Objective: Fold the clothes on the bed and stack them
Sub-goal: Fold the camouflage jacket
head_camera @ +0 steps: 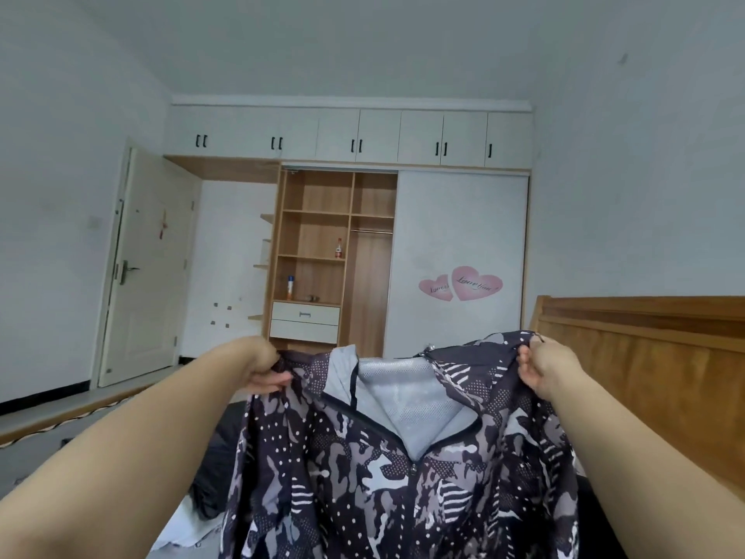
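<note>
Both arms reach forward and hold a patterned jacket (387,470) up in the air by its shoulders. The left hand (264,367) pinches the left shoulder seam with curled fingers; the right hand (544,371) does the same at the right shoulder, thumb and fingers closed on the cloth. Between the two grips the grey mesh lining and the open collar sag, and the zip runs down from there, closed from about chest height. Below the grips the body of the jacket hangs straight toward the bed, which shows only as dark bedding (217,470) under the left forearm.

The step in hand looks like squaring the jacket before laying it down. To do it well, the two grips should stay level and equally far from the collar, so the zip hangs in the middle and the sleeves fall clear at each side. A light shake would likely drop the creases; then the jacket is best lowered front-down, hem first.

Beyond the grips stand the wooden headboard (645,357), then the wardrobe (314,236) and the door (145,268).
</note>
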